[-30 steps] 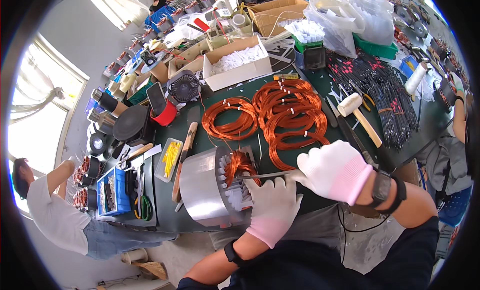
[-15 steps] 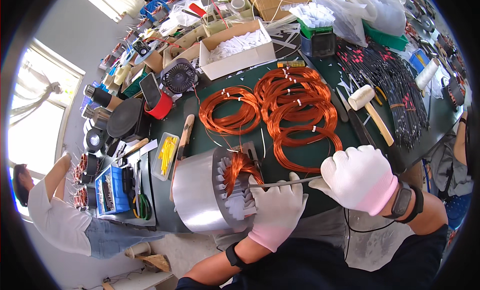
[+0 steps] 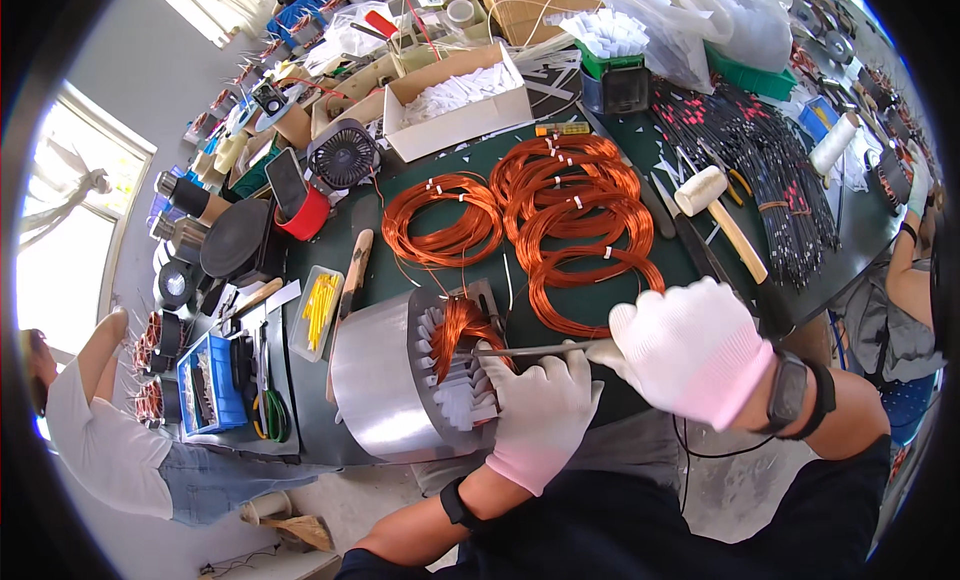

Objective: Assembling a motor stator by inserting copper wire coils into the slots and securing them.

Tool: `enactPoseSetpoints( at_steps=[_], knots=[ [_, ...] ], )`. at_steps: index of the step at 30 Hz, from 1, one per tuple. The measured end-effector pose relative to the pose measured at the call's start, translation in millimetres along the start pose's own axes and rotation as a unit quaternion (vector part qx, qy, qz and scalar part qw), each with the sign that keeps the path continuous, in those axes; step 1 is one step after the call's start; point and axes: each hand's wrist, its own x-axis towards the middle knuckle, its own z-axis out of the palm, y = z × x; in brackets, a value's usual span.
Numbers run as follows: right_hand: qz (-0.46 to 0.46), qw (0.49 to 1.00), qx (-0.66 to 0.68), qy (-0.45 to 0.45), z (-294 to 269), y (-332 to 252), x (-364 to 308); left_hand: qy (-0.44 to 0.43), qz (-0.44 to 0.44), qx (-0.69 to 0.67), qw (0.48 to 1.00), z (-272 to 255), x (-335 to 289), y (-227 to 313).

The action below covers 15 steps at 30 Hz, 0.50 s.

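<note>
A silver metal stator ring (image 3: 375, 380) lies on its side on the dark green table, with white slot liners (image 3: 455, 390) and a bundle of orange copper wire (image 3: 462, 330) in its open end. My right hand (image 3: 690, 355), in a white glove, is closed around a thin metal rod (image 3: 545, 350) that points left into the slots beside the copper wire. My gloved left hand (image 3: 540, 410) rests at the stator's open end, its index finger curled over the rod near the tip and its thumb close under it. The rod's very tip is hard to make out among the wires.
Copper wire coils (image 3: 575, 220) lie behind the stator. A mallet (image 3: 720, 215) and black wire leads (image 3: 770, 170) are at the right. Nearby are a yellow-strip tray (image 3: 302, 330), a fan (image 3: 345, 152), a white-strip box (image 3: 460, 120) and a blue bin (image 3: 228, 390). Another person (image 3: 95, 420) is at the left.
The whole view has shifted slightly, moving most things leftward. The rod's end reaches farther left over the copper wire, and my right hand has come closer to my left.
</note>
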Motion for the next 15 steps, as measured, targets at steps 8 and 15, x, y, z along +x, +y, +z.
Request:
enactPoseSetpoints(
  at_steps=[8, 15],
  knots=[
    [0.039, 0.994, 0.093, -0.03, 2.5, -8.9, 5.6, -0.003, 0.002, 0.007, 1.0, -6.3, -5.4, -1.4],
    [0.005, 0.997, 0.015, 0.073, 15.0, -7.6, 3.7, 0.041, 0.006, 0.017, 0.999, -0.9, -5.6, -0.2]
  ],
)
